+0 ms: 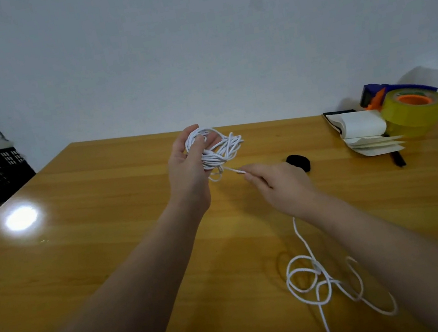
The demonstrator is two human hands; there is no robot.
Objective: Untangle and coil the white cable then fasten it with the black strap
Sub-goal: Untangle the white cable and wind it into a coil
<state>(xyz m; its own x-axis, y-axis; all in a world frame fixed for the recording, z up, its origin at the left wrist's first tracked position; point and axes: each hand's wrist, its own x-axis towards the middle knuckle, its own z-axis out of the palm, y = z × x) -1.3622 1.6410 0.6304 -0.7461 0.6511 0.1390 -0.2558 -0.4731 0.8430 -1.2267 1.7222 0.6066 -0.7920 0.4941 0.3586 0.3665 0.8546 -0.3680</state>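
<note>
Coiling looked half done tbh: white cable (220, 148) loops were gripped in the left hand (185, 166) above the table (108, 243), an end was pinched by the right hand (279, 181), so the loose near-edge tangle needed winding in before the black strap (299, 162).

Wooden table (108, 243) bears white cable (316, 265), black strap (298, 162), notebook (363, 125), yellow tape (415, 116).

Head-worn view, facing forward and down; table (80, 248) close below
</note>
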